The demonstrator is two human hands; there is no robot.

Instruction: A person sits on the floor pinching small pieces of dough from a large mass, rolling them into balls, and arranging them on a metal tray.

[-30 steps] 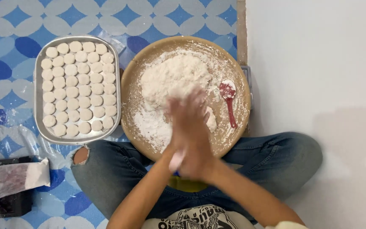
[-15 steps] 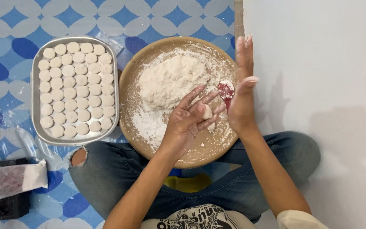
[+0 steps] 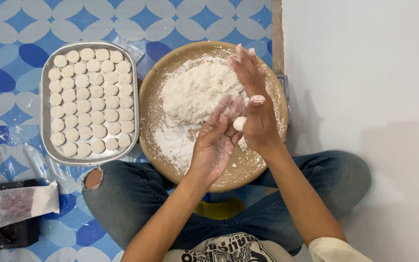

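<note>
A white plastic bag (image 3: 13, 206) lies on a black box (image 3: 6, 233) at the floor's lower left edge. The round wooden tray (image 3: 151, 126) holds a crumbly white flour heap (image 3: 195, 92). The rectangular metal pan (image 3: 47, 145) holds rows of flat white discs (image 3: 90, 102). Over the tray's right edge, the left hand (image 3: 217, 140) and right hand (image 3: 255, 104) press a small white dough ball (image 3: 239, 123) between floury open palms, fingers apart.
</note>
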